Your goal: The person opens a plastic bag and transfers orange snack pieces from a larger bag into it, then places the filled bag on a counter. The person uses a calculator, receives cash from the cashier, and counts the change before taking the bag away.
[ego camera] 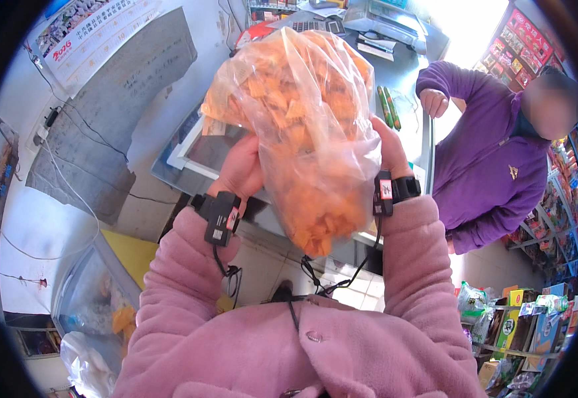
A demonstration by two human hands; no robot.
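Observation:
A large clear plastic bag of orange snack pieces (pixel 301 129) is held up before me, above the glass counter. My left hand (pixel 243 166) grips its left side, with the fingers partly hidden behind the bag. On the other side my right hand (pixel 391 147) holds the bag, its fingers mostly hidden by the plastic. Black devices are strapped to both wrists. Two green patterned sticks (pixel 389 108) lie on the counter just right of the bag.
The glass counter (pixel 410 134) carries a calculator (pixel 318 26) and papers. Across it, at the right, stands a person in a purple jacket (pixel 488 159). Packaged goods fill a rack (pixel 515 323) at lower right. A glass-topped case (pixel 95 293) stands at lower left; cables hang along the wall.

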